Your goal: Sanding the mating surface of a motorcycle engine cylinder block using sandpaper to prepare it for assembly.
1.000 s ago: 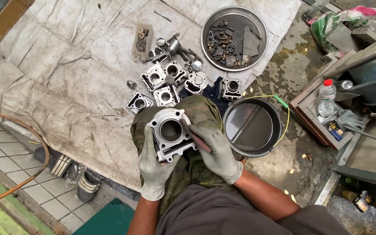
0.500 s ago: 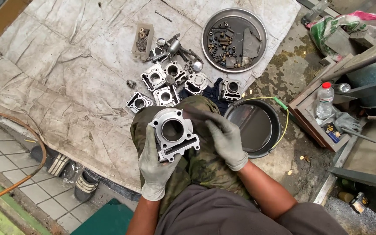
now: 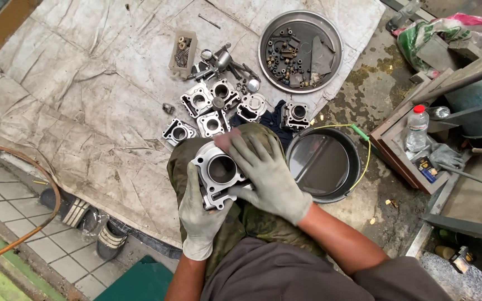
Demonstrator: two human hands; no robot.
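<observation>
I hold a silver metal engine cylinder block over my knee, its round bore facing up. My left hand, in a grey glove, grips the block from below and from its left side. Also gloved, my right hand lies flat over the block's right and top edge, fingers spread, pressing a small reddish pad against its far corner. Whether the right hand grips the pad or only presses it, I cannot tell. Beyond my knee, several similar cylinder blocks lie on a dirty canvas sheet.
A round metal tray of bolts and small parts sits at the far side. A dark empty basin stands right of my knee. A wooden crate with a plastic bottle is at right. Sandals and an orange hose lie on the tiles at left.
My right hand has left the block's right side, where it held a dark tool, and now lies over the block's top edge with a reddish pad. The block is still in my left hand.
</observation>
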